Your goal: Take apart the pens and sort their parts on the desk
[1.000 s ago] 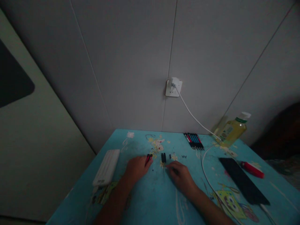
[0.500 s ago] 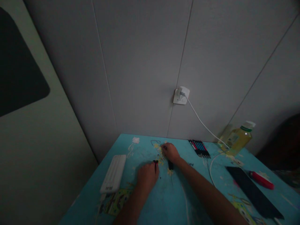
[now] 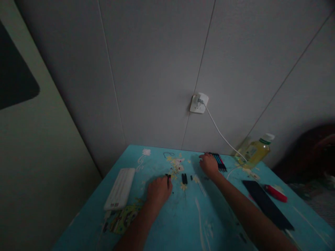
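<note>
Pens (image 3: pixel 219 161) lie on the counter (image 3: pixel 180 219), far ends slanting left, beside the nearer right hand (image 3: pixel 208 165), loosely curled, contents unclear; left hand (image 3: pixel 159 191), farther off, grips dark pieces (image 3: pixel 168 177)

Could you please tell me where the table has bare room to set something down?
The widest free patch of table lies between the two forearms. A narrower one lies between the white power bank and the left hand. It is crowded between the hands, with black pieces and white sticks, and beside the right hand, with pens.
</note>
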The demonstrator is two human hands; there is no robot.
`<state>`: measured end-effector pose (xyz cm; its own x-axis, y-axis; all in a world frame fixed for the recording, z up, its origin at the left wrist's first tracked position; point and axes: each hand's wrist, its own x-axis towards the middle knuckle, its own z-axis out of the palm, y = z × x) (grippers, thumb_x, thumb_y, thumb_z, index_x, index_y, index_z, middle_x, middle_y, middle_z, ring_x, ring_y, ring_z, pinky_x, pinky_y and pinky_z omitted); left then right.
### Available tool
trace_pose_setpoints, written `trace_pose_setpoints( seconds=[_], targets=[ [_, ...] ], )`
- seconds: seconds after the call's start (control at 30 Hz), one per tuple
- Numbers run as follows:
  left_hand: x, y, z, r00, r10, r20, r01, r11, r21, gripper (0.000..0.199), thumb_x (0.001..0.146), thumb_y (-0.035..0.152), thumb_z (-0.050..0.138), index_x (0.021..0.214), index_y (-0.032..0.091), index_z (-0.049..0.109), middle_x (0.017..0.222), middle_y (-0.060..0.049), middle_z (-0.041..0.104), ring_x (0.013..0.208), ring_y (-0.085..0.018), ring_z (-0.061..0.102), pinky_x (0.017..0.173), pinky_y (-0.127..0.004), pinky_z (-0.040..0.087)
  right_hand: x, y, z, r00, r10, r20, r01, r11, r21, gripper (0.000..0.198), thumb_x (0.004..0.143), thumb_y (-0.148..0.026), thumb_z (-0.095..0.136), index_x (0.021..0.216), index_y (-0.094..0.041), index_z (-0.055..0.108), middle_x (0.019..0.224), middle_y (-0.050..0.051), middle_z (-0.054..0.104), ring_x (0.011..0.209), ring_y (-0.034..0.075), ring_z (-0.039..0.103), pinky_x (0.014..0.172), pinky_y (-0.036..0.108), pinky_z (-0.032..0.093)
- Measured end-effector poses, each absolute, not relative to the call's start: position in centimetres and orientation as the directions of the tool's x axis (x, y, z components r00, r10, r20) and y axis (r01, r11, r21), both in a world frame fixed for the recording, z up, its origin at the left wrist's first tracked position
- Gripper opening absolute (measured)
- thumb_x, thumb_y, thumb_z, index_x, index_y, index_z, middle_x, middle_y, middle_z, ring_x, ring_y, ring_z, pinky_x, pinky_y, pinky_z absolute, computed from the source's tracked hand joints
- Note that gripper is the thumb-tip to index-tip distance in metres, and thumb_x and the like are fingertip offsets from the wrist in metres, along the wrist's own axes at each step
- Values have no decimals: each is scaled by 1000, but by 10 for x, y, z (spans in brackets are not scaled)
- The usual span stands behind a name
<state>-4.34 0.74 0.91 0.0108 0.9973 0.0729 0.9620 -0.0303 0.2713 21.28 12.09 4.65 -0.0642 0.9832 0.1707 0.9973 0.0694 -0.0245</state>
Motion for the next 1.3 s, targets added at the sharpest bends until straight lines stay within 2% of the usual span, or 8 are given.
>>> trace_pose_setpoints(
  seconds=[0.17, 0.4, 0.57, 0.73, 1.0, 1.07, 1.2, 1.3],
  targets=[
    [-41, 9, 9, -2, 998, 55, 968, -12, 250, 42, 99, 41, 32, 102, 18, 67, 91, -13, 71, 84, -26, 68, 74, -34, 48, 263, 111, 41, 175, 979, 107, 982, -181, 46, 30, 91, -20, 46, 106, -10, 70, 109, 22, 68, 105, 30, 63, 88, 40, 46],
    [-36, 5, 19, -20, 1000, 15, 970, 16, 244, 41, 98, 39, 36, 105, 16, 68, 93, -14, 71, 85, -24, 68, 74, -31, 47, 276, 113, 31, 286, 958, 13, 957, -286, 51, 34, 93, -23, 43, 111, -9, 69, 110, 25, 68, 102, 31, 67, 84, 41, 49],
    [-35, 3, 24, -24, 1000, 14, 970, 20, 244, 42, 98, 42, 36, 103, 16, 70, 93, -14, 72, 85, -24, 68, 73, -31, 47, 281, 120, 34, 280, 959, -49, 959, -278, 48, 35, 92, -22, 44, 111, -10, 71, 110, 26, 69, 102, 33, 67, 86, 45, 48],
    [-35, 4, 19, -45, 999, 23, 970, 38, 238, 49, 98, 49, 33, 98, 16, 71, 91, -14, 72, 84, -25, 69, 71, -31, 47, 286, 121, 35, 242, 970, -21, 970, -240, 44, 32, 92, -18, 43, 106, -11, 71, 109, 23, 70, 101, 33, 67, 82, 42, 49],
    [-38, 8, 8, -61, 997, 48, 963, 46, 264, 53, 98, 55, 29, 90, 17, 67, 86, -12, 71, 79, -25, 68, 66, -31, 43, 292, 109, 25, 207, 977, 53, 977, -209, 48, 32, 95, -32, 48, 110, -11, 66, 114, 24, 66, 109, 34, 62, 81, 41, 49],
    [-39, 7, 10, -64, 994, 88, 969, 40, 245, 50, 99, 52, 29, 91, 18, 65, 86, -12, 70, 78, -24, 67, 65, -30, 42, 292, 109, 25, 188, 980, 61, 981, -191, 43, 30, 94, -32, 50, 111, -12, 66, 115, 22, 65, 109, 33, 61, 81, 40, 49],
    [-37, 3, 21, -25, 961, 277, 977, -35, 211, 43, 101, 43, 26, 90, 21, 61, 91, -10, 67, 85, -23, 63, 72, -30, 42, 290, 108, 27, 143, 987, 80, 989, -145, 29, 26, 96, -23, 46, 102, -12, 68, 107, 20, 68, 101, 29, 64, 83, 38, 48],
    [-35, 0, 28, 20, 941, 338, 973, -96, 209, 40, 101, 39, 27, 84, 23, 59, 87, -9, 64, 89, -23, 59, 79, -33, 43, 288, 105, 30, 108, 984, 141, 993, -114, 34, 26, 96, -14, 42, 101, -11, 67, 110, 22, 66, 108, 31, 60, 87, 40, 46]
  ],
)
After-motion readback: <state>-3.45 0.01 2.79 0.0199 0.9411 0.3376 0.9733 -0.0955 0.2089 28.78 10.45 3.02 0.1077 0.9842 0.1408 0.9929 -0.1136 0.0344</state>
